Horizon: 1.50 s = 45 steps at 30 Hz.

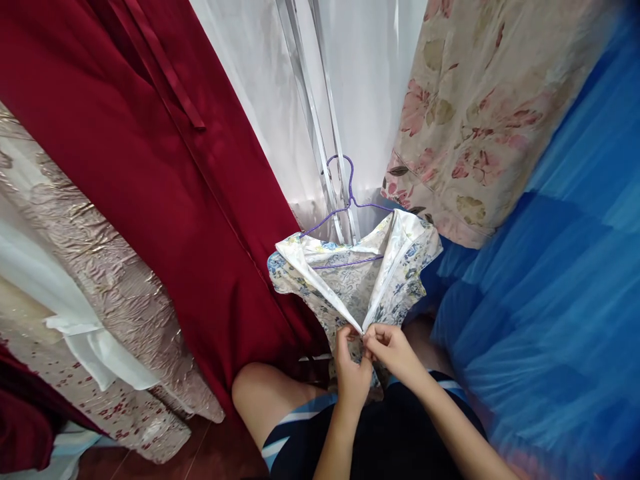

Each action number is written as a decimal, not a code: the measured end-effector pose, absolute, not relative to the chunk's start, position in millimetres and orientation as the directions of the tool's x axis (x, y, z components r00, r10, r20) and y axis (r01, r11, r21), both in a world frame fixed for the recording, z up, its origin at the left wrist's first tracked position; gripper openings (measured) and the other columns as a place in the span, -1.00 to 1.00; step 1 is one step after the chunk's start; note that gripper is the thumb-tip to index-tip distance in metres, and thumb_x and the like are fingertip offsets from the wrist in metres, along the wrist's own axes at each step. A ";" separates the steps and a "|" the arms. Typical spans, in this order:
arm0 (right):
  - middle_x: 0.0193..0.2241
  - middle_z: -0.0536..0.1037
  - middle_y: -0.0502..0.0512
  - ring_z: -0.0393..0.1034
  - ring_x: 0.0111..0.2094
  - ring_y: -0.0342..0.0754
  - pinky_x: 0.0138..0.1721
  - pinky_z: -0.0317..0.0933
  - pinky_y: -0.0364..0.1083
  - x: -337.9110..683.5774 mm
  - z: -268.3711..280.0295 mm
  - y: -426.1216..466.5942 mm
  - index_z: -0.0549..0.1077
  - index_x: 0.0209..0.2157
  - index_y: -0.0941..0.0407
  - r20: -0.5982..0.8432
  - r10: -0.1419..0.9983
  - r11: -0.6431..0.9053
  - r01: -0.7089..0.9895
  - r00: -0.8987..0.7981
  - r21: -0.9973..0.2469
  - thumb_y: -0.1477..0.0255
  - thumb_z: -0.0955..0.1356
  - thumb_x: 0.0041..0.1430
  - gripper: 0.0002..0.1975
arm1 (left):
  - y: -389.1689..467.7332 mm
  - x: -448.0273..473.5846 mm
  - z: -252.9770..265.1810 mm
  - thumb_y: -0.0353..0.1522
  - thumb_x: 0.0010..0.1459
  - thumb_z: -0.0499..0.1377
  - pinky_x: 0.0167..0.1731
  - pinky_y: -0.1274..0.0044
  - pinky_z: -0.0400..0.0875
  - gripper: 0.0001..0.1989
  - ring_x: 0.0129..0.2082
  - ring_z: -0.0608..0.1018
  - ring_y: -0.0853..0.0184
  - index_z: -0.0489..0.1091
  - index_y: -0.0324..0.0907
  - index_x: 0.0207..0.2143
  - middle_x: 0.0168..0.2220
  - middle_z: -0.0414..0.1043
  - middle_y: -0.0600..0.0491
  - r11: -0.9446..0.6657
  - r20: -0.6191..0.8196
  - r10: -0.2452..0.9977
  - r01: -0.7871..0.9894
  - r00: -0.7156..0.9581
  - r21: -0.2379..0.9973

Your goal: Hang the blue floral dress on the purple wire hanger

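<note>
A floral dress (320,293), white with blue and yellow flowers, hangs on a purple hanger (352,193) in front of me. Its zip opening (385,283) is spread in a V, with the white lining edges folded outward. At the bottom of the V, my left hand (353,370) is closed on the fabric beside the zip. My right hand (393,350) pinches at the same point, its thumb and fingertips touching the left hand. Whatever small part lies between the right fingertips is mostly hidden. The lower dress disappears behind my hands and lap.
A dark red garment (215,220) hangs at the left, near textured pink cloth (120,227). White cloth with ribbons (240,87) hangs behind the hanger. On the right are a floral beige garment (465,133) and blue tulle (560,320). Tiled floor (215,450) shows below.
</note>
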State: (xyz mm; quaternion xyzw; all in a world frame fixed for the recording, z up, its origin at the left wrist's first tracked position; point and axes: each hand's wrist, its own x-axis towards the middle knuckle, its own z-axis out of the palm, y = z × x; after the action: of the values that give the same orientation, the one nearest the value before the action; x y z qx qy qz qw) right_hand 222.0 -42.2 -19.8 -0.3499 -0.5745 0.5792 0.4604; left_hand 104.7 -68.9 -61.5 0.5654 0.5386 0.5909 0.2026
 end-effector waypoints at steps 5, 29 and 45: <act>-0.62 0.49 -0.01 0.27 -0.62 -0.17 -0.54 0.13 -0.17 220.1 -13.1 -48.6 0.41 -0.55 0.13 0.088 0.936 0.039 -0.149 -0.340 -0.988 0.35 0.33 0.10 -0.80 | -72.4 98.2 -48.6 -0.49 0.14 0.14 -0.32 0.53 0.29 -0.88 -0.39 0.41 0.32 0.32 -0.15 -0.44 -0.45 0.30 0.09 -0.405 0.557 0.793 0.472 -0.245 0.783; -0.70 0.35 -0.10 0.03 -0.72 -0.29 -0.69 -0.17 -0.22 217.1 142.5 39.2 0.51 -0.46 0.19 0.259 0.962 0.176 -0.529 -0.086 -0.830 0.31 0.40 -0.02 -0.80 | -78.6 62.2 33.8 -0.49 0.16 0.16 -0.38 0.50 0.32 -0.88 -0.37 0.53 0.26 0.43 -0.10 -0.30 -0.30 0.48 0.03 -0.543 0.228 0.834 0.819 0.502 0.185; -0.76 0.30 -0.10 0.06 -0.70 -0.25 -0.64 -0.09 -0.21 215.6 122.6 30.0 0.33 -0.61 0.13 0.402 0.915 0.399 -0.071 -0.031 -0.914 0.31 0.37 0.07 -0.73 | 30.9 65.0 172.1 -0.34 0.35 0.10 -0.29 0.56 0.40 -0.82 -0.35 0.50 0.39 0.44 -0.23 -0.29 -0.35 0.45 0.07 -0.692 0.896 0.431 0.677 0.109 0.251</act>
State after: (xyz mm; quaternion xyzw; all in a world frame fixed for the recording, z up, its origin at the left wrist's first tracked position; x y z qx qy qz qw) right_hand 215.6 30.0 122.6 -0.3596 -0.5869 0.4136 0.5960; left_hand 65.0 30.9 172.1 0.7364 0.3762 0.5512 -0.1113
